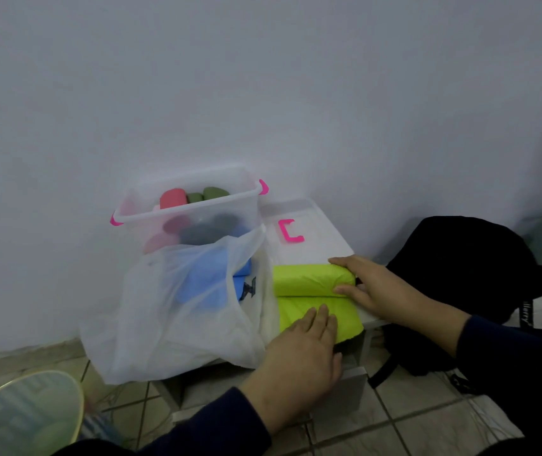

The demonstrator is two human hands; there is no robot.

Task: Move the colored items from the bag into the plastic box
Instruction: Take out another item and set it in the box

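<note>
Two hands on a lime-green roll (309, 279) atop the white bench (328, 238).
The right hand (375, 291) holds the roll's end in a curled grip; the left hand (299, 353) presses flat on its unrolled part, beside the bag (180, 311) and plastic box (190, 205).

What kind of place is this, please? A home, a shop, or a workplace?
Probably a room in a home, at floor level. The signs: a tiled floor meeting a plain white wall, a low white stool used as a work surface, and a black backpack lying beside it.
</note>
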